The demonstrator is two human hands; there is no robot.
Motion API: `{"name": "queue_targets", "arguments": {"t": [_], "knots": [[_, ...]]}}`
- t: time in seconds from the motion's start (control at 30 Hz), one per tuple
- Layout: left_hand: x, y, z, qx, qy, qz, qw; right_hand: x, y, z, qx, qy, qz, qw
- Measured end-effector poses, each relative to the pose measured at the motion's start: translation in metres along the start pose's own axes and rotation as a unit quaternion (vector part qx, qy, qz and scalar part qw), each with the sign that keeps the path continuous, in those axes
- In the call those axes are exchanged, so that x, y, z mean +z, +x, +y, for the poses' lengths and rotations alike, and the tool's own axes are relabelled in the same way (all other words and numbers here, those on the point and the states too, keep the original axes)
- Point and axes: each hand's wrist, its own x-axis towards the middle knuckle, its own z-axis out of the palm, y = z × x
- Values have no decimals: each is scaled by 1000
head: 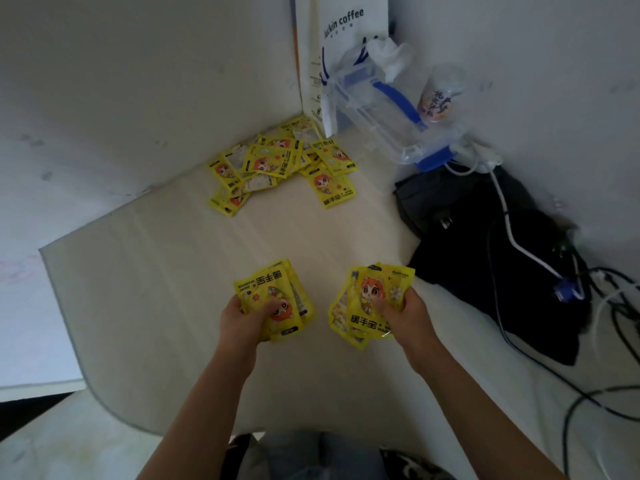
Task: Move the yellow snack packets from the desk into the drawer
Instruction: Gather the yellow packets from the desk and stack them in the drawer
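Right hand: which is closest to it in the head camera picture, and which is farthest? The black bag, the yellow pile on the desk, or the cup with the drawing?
From the right hand:
1. Black bag, just to its right.
2. Yellow pile, farther back, to the left.
3. Cup, at the back right near the wall.

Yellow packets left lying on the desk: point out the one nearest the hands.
The lone packet at the pile's right edge, cartoon face up, lying apart on the desk; the others cluster closer to the wall corner.
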Motion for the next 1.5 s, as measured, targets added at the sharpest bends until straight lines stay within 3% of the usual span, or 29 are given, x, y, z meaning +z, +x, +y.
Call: {"name": "queue_targets", "arguments": {"t": [0.33, 0.67, 0.83, 1.27, 1.5], "knots": [[-13, -57, -55, -2, 55, -30, 998, -22, -83, 50, 18, 1, 10, 1000], [-52, -94, -88, 14, 140, -142, 980, -10, -189, 109, 46, 7, 118, 992], [-86, -120, -105, 19, 168, -188, 968, 11, -254, 143, 5, 64, 176, 982], [-90, -210, -178, 21, 280, -359, 890, -3, -418, 228, 6, 193, 319, 928], [-53, -283, -235, 22, 316, -393, 863, -46, -499, 281, 22, 244, 382, 891]]}}
